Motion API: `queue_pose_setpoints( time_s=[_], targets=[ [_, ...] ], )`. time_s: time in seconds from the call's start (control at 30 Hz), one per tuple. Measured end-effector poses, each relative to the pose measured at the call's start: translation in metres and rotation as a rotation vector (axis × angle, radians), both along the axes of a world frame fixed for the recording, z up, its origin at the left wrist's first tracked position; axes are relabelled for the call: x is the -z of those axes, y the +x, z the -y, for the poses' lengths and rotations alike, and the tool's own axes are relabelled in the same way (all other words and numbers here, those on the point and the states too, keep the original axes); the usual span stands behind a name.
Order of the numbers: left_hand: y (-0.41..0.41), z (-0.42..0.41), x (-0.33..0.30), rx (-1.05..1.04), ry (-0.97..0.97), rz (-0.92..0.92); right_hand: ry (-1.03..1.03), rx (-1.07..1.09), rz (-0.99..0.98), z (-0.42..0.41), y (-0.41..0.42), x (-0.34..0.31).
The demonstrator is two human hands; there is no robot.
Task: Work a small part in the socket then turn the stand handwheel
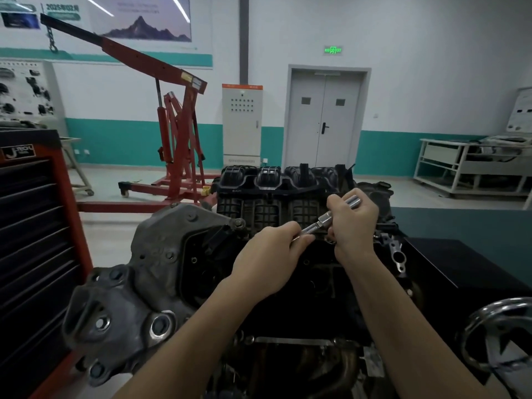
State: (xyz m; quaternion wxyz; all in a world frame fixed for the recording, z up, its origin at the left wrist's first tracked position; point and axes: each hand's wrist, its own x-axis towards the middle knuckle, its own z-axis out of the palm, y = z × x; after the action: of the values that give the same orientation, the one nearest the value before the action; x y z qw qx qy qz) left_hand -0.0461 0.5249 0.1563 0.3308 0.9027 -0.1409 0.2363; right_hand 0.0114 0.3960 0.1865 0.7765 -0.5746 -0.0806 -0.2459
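A dark engine (288, 283) on a stand fills the lower middle, with a black ribbed intake manifold (276, 194) at its far side and a grey cast cover (138, 283) on the left. My right hand (352, 223) grips the handle of a shiny metal ratchet wrench (324, 218) above the engine's top. My left hand (270, 260) pinches the wrench's lower end, where it meets the engine. The tool's tip is hidden under my fingers.
A red and black tool cabinet (34, 226) stands close on the left. Behind it is a red engine crane (175, 133). A chrome handwheel (501, 338) sits at lower right beside a dark bench (460, 234). A grey double door (324, 119) and white rack (472, 168) are far back.
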Motion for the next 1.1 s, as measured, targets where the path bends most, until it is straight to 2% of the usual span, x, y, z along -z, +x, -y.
queue_pose_setpoints(
  time_s=[0.17, 0.37, 0.5, 0.67, 0.93, 1.0, 1.1],
  targets=[
    [-0.005, 0.004, -0.003, 0.043, -0.064, -0.033, 0.051, 0.002, -0.008, -0.001, 0.001, 0.001],
    [-0.007, 0.019, 0.002, -0.12, 0.056, 0.023, 0.042, 0.044, -0.042, 0.002, 0.003, 0.006],
    [-0.003, 0.025, 0.007, -0.057, -0.11, -0.015, 0.067, 0.041, -0.059, 0.002, 0.005, 0.005],
    [0.003, 0.029, 0.009, -0.162, 0.078, 0.073, 0.02, 0.067, -0.02, 0.008, 0.009, 0.006],
    [0.01, 0.026, 0.025, 0.001, -0.136, -0.024, -0.095, -0.098, -0.175, 0.018, 0.009, -0.006],
    [0.012, 0.026, 0.028, 0.025, -0.169, -0.053, 0.047, -0.263, -0.171, 0.018, 0.006, -0.011],
    [0.01, 0.03, 0.031, 0.075, -0.226, -0.098, 0.424, -0.5, -0.18, 0.015, 0.002, -0.015]
  ],
)
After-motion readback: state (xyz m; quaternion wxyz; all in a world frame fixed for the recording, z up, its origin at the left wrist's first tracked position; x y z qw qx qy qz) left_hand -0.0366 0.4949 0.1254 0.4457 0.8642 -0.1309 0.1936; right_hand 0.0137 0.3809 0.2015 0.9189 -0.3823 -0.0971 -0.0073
